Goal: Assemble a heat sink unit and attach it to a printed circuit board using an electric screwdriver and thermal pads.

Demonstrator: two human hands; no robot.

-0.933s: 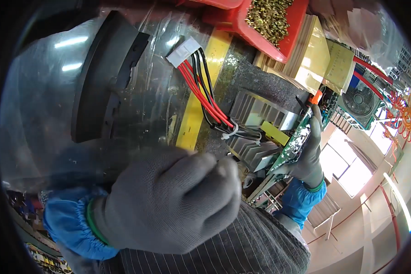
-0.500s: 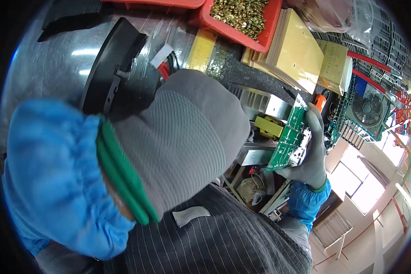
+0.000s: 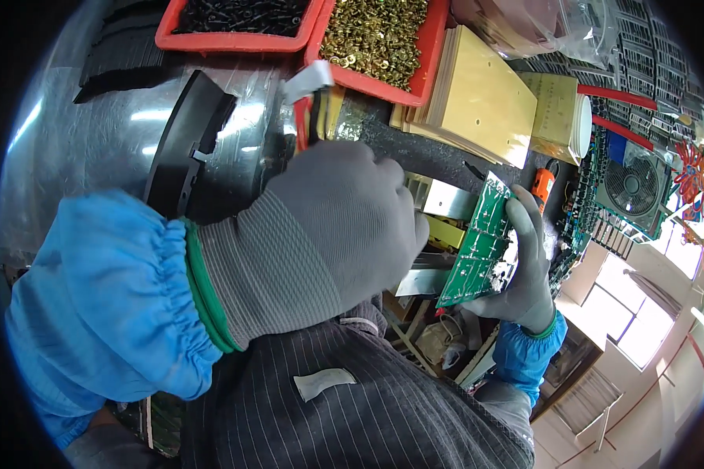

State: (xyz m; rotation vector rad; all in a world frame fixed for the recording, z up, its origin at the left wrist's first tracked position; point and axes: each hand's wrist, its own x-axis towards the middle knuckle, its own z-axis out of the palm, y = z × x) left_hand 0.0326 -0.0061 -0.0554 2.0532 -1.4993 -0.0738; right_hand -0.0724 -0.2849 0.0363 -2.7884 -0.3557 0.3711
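Observation:
My left hand, in a grey knit glove with a green cuff, is closed, with its back turned up. Red and black wires stick out beyond its knuckles, ending in a white piece like a connector or tag; the grip itself is hidden under the glove. On the right, my right hand, gloved alike, holds a green circuit board by its far edge, tilted up with solder points showing. Behind the board is a silver metal heat sink with a yellow part beside it.
A curved black plastic panel lies on the left. Red bins hold black screws and brass-coloured fasteners. Stacked yellowish boards, an orange-handled tool and a fan stand toward the right.
My left hand has shifted, and the wires with the white piece have risen away from the table, now nearer the red bin. The circuit board sits slightly lower and further left in view.

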